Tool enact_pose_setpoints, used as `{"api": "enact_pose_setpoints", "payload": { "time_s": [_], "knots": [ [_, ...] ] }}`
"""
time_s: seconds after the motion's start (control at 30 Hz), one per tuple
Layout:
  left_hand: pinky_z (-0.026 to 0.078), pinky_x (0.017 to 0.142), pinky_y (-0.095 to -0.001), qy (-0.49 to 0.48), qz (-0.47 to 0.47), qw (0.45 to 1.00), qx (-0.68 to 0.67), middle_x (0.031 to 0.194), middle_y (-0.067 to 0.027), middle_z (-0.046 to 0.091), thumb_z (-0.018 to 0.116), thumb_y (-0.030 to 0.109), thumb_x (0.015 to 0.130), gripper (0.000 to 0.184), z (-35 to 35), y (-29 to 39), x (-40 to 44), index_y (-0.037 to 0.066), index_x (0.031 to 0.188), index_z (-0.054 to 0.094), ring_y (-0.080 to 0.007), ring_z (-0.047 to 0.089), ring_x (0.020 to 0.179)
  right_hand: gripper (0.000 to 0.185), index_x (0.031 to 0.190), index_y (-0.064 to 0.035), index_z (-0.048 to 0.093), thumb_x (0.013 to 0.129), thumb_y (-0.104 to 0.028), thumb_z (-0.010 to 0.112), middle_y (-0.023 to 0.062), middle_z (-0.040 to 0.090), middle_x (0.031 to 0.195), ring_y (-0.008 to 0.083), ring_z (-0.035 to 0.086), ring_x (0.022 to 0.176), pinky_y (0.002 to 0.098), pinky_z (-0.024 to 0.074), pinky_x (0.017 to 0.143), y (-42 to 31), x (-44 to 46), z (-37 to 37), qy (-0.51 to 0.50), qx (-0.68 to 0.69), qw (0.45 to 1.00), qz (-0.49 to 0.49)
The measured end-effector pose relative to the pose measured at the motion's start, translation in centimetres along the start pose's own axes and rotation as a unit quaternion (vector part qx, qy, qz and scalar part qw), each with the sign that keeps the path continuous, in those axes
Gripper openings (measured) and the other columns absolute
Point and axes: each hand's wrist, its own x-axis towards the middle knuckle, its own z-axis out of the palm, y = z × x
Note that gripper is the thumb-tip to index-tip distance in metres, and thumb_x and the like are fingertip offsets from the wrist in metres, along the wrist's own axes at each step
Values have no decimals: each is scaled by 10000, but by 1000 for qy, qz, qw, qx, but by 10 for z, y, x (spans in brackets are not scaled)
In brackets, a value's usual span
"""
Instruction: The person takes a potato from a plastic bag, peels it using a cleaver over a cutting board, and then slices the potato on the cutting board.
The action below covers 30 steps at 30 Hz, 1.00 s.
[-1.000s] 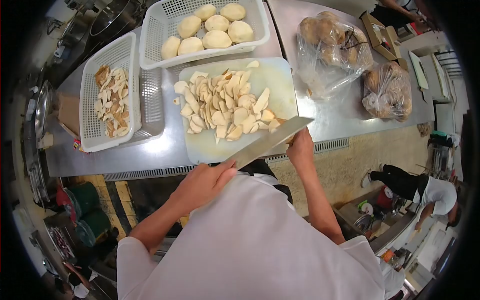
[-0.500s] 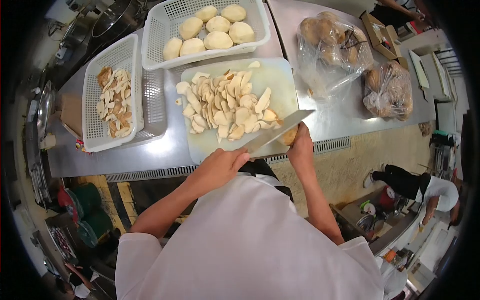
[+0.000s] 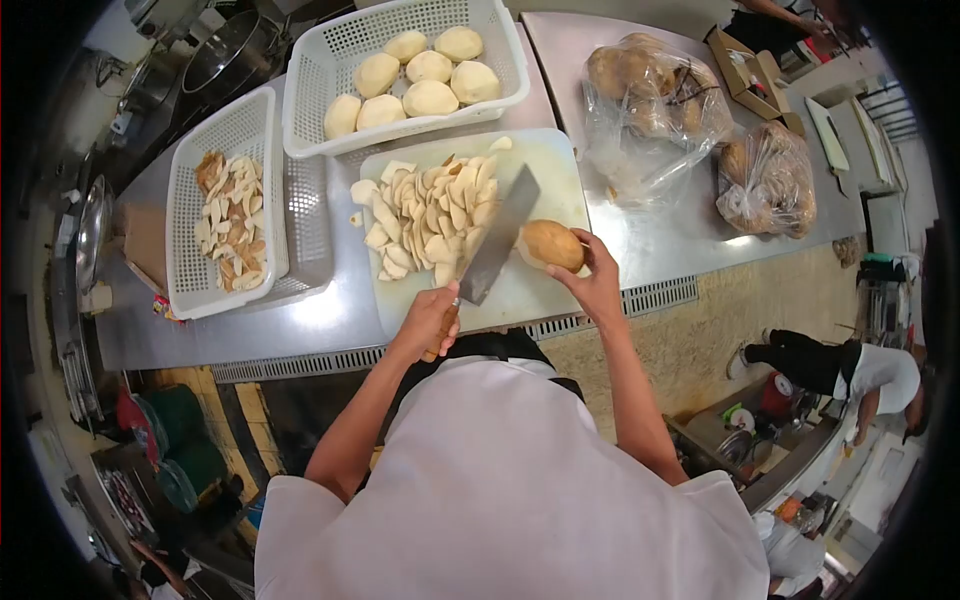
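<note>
My left hand [image 3: 430,322] is closed round the wooden handle of a broad cleaver [image 3: 502,237]. Its blade tilts up and away over the white cutting board [image 3: 405,302], beside a heap of pale peel slices [image 3: 425,215]. In my right hand [image 3: 597,280] is a brown-skinned potato [image 3: 552,246], held between thumb and fingers above the board's right side. Its left end shows a pale cut patch. The blade and the potato are apart. Part of the slice heap is hidden behind the cleaver.
Behind the board stands a white basket [image 3: 518,85] of peeled potatoes. Another basket [image 3: 180,235] on the left holds peelings. Plastic bags of unpeeled potatoes, one [image 3: 655,85] farther back and one [image 3: 768,180] nearer, lie right. A person [image 3: 868,378] bends over at far right.
The cleaver has come off the potato, swinging left and pointing more upward. My right hand has shifted slightly left, and the potato now shows more fully.
</note>
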Motion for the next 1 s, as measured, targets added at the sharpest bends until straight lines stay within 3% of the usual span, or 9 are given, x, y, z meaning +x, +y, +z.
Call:
{"api": "enact_pose_setpoints", "payload": {
  "time_s": [0.23, 0.5, 0.57, 0.6, 0.67, 0.8, 0.9, 0.97, 1.0],
  "knots": [
    [411, 340, -289, 33, 28, 998, 48, 603, -52, 529, 452, 543, 1080, 519, 4, 11, -4, 68, 876, 490, -137, 486, 395, 834, 1404, -41, 504, 680, -72, 917, 131, 583, 1350, 261, 597, 1219, 376, 521, 1021, 9, 15, 54, 36, 153, 985, -73],
    [415, 365, -282, 11, 44, 993, 106, 597, -36, 515, 443, 497, 1096, 502, 11, 13, -19, 35, 912, 508, -118, 492, 404, 871, 1415, -19, 429, 694, -87, 913, 168, 676, 1195, 249, 684, 1097, 363, 570, 926, -21, 14, 3, -20, 212, 965, 152],
    [414, 377, -279, -1, 43, 990, 137, 599, -30, 520, 442, 452, 1106, 467, 13, 17, -27, 11, 1090, 595, -111, 497, 416, 855, 1400, -5, 457, 695, -161, 915, 167, 700, 1183, 261, 708, 1047, 364, 580, 895, -40, 7, -18, -49, 165, 972, 161],
    [414, 377, -279, -3, 42, 990, 136, 599, -30, 520, 442, 452, 1106, 467, 14, 16, -28, 11, 1090, 595, -111, 497, 416, 854, 1396, -1, 472, 699, -227, 912, 174, 709, 1178, 270, 715, 1039, 361, 578, 899, -45, 6, -23, -62, 62, 981, 175],
    [420, 391, -275, -17, 23, 994, 105, 608, -24, 529, 443, 417, 1110, 456, 14, 14, -29, 53, 1335, 602, -108, 499, 424, 848, 1389, -2, 508, 721, -380, 869, 205, 720, 1185, 302, 717, 1065, 360, 575, 904, -46, 2, -21, -70, -85, 980, 168],
    [407, 390, -266, -8, 15, 993, 114, 606, -5, 518, 453, 412, 1108, 485, 20, 15, -33, 92, 1455, 561, -86, 496, 436, 728, 1429, -23, 460, 826, -253, 798, 203, 685, 1226, 270, 696, 1085, 367, 606, 836, -27, -10, 6, 8, -74, 985, 159],
    [468, 444, -338, 21, 29, 980, 195, 594, -78, 568, 467, 412, 1102, 492, 26, 24, -42, 77, 1449, 565, -173, 524, 433, 739, 1436, -36, 447, 811, -197, 808, 184, 649, 1270, 283, 687, 1095, 377, 620, 817, -50, -16, 0, -38, 11, 980, 195],
    [530, 574, -440, 30, 149, 926, 346, 644, -204, 633, 476, 383, 1091, 474, 29, 25, -55, 69, 1434, 571, -329, 601, 508, 742, 1436, -37, 449, 801, -160, 812, 163, 632, 1287, 286, 678, 1105, 376, 625, 810, -46, -15, -1, -60, 43, 975, 209],
    [530, 574, -440, 30, 145, 927, 345, 644, -204, 633, 476, 383, 1091, 474, 32, 27, -66, 69, 1434, 571, -329, 601, 508, 747, 1437, -38, 451, 791, -124, 815, 143, 615, 1304, 288, 670, 1116, 376, 629, 803, -42, -14, 0, -82, 76, 969, 221]
  ]
}}
